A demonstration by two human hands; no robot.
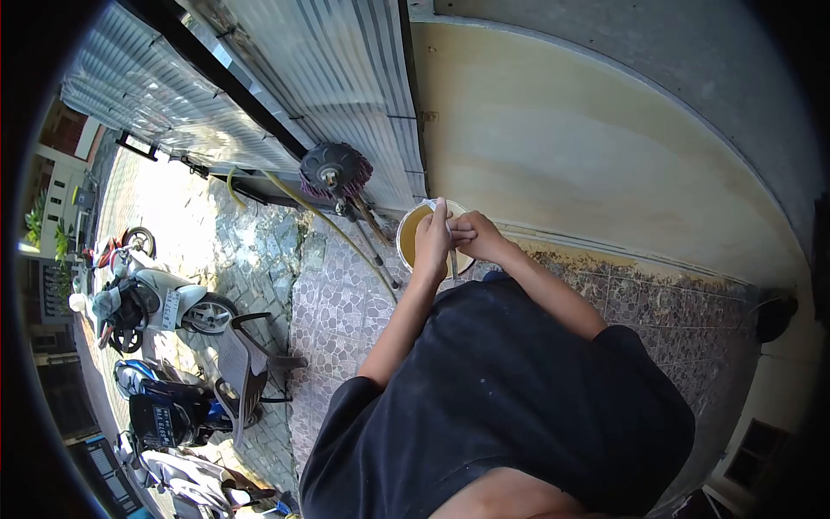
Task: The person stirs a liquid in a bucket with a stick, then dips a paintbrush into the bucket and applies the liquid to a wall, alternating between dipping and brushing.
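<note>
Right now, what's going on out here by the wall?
A person in a dark shirt stands on patterned paving beside a yellowish wall, with both hands over a round bucket of yellow-brown liquid. The left hand grips a thin stick-like handle; the right hand is closed beside it. A round brush tool leans nearby, with a plastic chair and parked scooters behind.

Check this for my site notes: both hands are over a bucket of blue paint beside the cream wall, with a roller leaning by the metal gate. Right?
Not quite. The head view shows the paint in the bucket is yellowish-tan, not blue. The left hand and right hand are over it, beside the cream wall, with the roller by the metal gate.
</note>
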